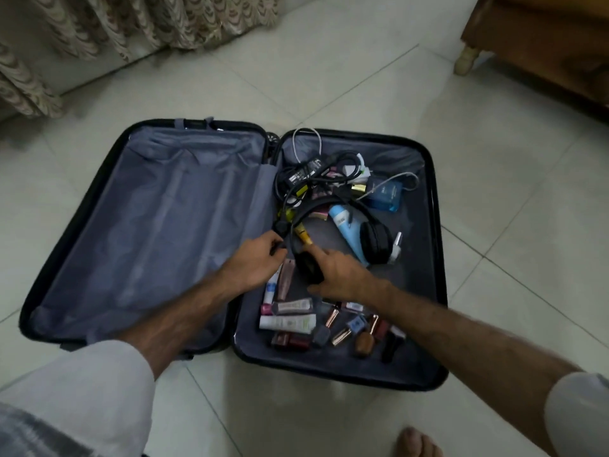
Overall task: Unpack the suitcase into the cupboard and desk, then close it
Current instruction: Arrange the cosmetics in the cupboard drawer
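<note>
A dark hard-shell suitcase (433,225) lies open flat on the floor. Its left half shows only grey lining. The right half holds black headphones (375,239), a tangle of black and white chargers and cables (316,174), a blue box (385,194), a light blue bottle (346,230) and several small tubes and lipsticks (296,321). My right hand (336,273) grips the near ear cup of the headphones. My left hand (260,258) is closed on a black cable plug at the suitcase's middle hinge.
Pale floor tiles surround the suitcase. A patterned curtain (108,28) hangs at the back left. A wooden furniture piece with a cream foot (466,59) stands at the back right. My bare foot (417,441) is at the bottom edge.
</note>
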